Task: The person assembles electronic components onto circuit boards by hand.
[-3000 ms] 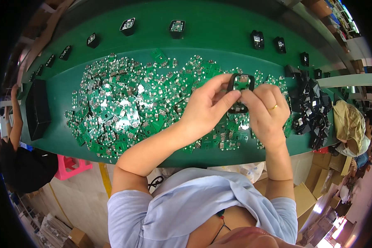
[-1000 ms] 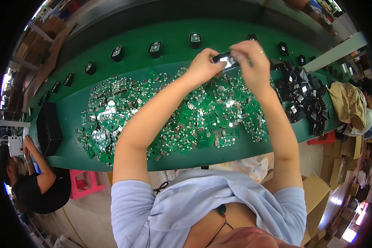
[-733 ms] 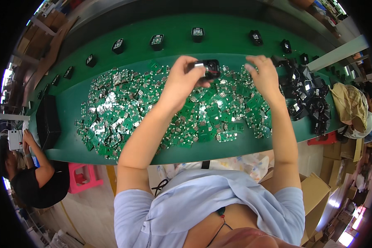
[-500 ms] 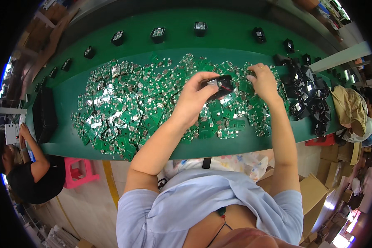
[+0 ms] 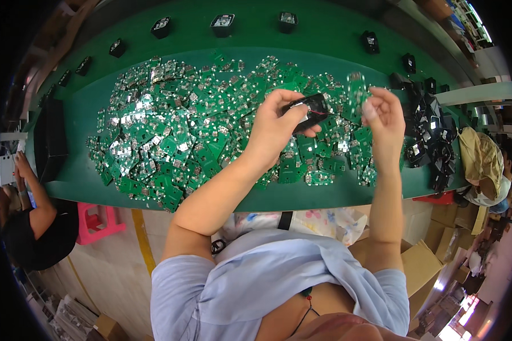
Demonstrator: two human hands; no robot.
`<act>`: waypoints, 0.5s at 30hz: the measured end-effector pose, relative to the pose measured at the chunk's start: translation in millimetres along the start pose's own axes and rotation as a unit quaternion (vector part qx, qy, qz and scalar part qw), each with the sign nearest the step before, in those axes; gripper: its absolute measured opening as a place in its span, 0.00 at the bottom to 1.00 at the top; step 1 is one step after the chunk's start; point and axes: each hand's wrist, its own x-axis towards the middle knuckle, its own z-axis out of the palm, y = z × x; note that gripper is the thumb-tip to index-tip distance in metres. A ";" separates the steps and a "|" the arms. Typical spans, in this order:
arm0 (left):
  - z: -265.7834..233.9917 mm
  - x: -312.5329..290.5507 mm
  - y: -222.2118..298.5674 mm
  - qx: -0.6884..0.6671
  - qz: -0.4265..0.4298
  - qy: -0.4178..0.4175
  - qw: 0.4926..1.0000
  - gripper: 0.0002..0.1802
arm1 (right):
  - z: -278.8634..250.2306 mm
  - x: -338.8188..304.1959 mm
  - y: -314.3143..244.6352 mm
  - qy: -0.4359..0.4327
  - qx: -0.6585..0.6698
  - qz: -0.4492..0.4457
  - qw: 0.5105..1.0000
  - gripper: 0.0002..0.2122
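My left hand (image 5: 272,129) is closed round a small black plastic housing (image 5: 315,110), tilted with its hollow side up; a thin red wire shows inside. My thumb presses into the housing's opening. To the right, my right hand (image 5: 388,120) pinches a green circuit board (image 5: 355,91) between thumb and fingers, held above the loose boards and smeared by motion. Under and around both hands spreads a wide heap of green circuit boards (image 5: 170,133) with silver metal parts. A pile of glossy black housings (image 5: 435,128) lies right of my right hand.
Along the far side, a green belt (image 5: 256,42) carries spaced black housings, such as one housing (image 5: 223,24) with metal inside. A large black box (image 5: 51,139) stands at the table's left end. Another person (image 5: 40,227) sits left by a pink stool (image 5: 96,223). Cardboard boxes (image 5: 421,264) stand lower right.
My right hand has risen from the heap with a circuit board and turned its palm up. The left hand keeps its housing, slightly shifted. The whole view has moved a little.
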 end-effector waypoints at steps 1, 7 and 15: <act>0.9 -0.9 0.3 -0.011 -0.012 0.004 1.000 0.09 | 7.4 -14.1 -7.1 0.002 0.064 -0.021 0.998 0.13; 5.7 -5.6 -0.5 -0.002 -0.010 0.007 1.000 0.10 | 33.4 -58.6 -19.8 -0.044 0.197 -0.023 0.979 0.16; 13.4 -12.5 -0.4 0.043 0.030 0.024 0.998 0.09 | 40.8 -67.1 -16.0 0.016 0.197 0.011 0.980 0.15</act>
